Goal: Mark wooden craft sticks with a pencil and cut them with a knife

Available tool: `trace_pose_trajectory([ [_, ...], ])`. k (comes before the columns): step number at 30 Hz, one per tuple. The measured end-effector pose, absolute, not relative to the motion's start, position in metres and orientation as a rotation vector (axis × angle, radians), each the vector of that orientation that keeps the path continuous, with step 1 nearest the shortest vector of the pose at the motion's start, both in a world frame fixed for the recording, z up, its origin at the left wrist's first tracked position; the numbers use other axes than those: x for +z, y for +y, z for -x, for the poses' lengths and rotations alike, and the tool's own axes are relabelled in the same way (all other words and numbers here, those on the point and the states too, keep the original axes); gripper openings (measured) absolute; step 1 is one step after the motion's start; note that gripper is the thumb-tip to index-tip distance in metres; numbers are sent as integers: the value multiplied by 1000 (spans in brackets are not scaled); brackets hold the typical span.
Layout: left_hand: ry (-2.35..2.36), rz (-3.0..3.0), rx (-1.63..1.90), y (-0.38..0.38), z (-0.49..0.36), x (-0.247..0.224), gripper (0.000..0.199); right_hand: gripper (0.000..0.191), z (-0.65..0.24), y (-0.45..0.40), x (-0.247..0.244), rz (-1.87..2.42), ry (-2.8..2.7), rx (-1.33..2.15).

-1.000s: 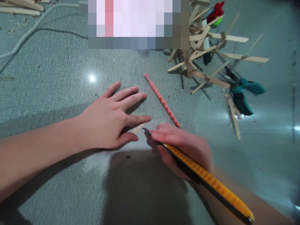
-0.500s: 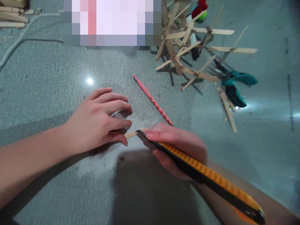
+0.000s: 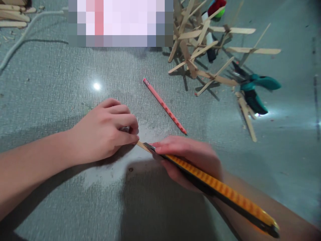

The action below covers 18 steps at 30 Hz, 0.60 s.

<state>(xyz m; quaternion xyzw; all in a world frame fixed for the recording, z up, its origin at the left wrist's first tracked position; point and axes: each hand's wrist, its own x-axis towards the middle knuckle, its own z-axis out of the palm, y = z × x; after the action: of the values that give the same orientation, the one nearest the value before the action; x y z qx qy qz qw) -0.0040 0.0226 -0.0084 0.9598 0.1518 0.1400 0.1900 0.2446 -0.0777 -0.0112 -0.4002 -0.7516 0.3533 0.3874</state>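
My left hand (image 3: 105, 130) has its fingers curled and pinches a thin wooden stick (image 3: 142, 146) against the grey-green mat. Most of the stick is hidden under the fingers; only its right end shows. My right hand (image 3: 190, 159) grips a long yellow and black utility knife (image 3: 215, 187), whose tip rests against the stick's exposed end. A pink pencil (image 3: 164, 105) lies diagonally just beyond both hands.
A glued structure of wooden craft sticks (image 3: 200, 50) stands at the back right, with teal-handled pliers (image 3: 255, 92) beside it. Loose sticks (image 3: 12, 15) lie at the far left, and a white cord (image 3: 22, 36) runs across the mat.
My left hand's fingers have curled from flat and spread into a pinch on the stick. The stick has turned, and the knife tip has stayed against its end.
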Motion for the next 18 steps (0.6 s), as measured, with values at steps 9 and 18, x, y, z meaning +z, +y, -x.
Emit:
trace_pose_trajectory([
  [9,494,-2536,403,25,2,-9,33,37,-243,-79,-15,1036,-2003,899],
  [18,536,-2541,317,24,0,-5,30,36,-241,-79,-14,1038,-2008,897],
])
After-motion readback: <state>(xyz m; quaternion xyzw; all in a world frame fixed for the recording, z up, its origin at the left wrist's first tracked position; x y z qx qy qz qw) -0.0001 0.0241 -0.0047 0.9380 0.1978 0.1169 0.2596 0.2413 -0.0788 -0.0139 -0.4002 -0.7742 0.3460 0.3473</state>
